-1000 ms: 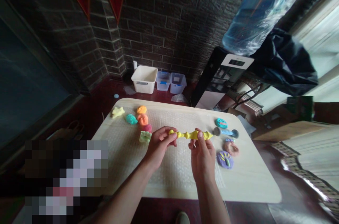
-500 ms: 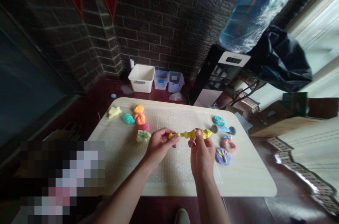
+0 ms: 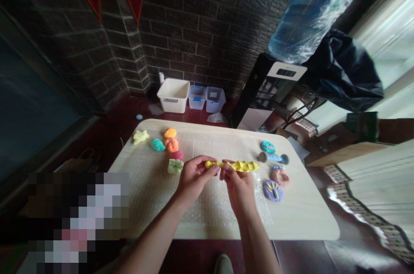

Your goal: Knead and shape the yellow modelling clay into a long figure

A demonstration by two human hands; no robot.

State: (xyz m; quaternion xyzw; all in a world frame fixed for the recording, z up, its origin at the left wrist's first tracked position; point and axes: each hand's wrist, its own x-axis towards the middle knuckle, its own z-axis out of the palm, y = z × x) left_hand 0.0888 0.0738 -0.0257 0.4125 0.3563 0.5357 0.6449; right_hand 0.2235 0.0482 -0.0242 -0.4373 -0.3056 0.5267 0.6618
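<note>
A long yellow clay rope stretches across the middle of the table, lumpy along its length. My left hand pinches its left part between fingers and thumb. My right hand grips it a little further right, close to my left hand. Both hands hover over bubble wrap. To the left lie a yellow clay star, a teal lump, and a pale green piece. To the right lie a purple clay disc and a pink clay ring.
The pale wooden table has rounded corners. Behind it, on a dark red floor, stand a white basket and small plastic boxes against a brick wall. A water jug and black bag sit upper right.
My right hand has slid left along the rope, nearer my left hand. The rope now looks a little straighter and is pressed between my fingers.
</note>
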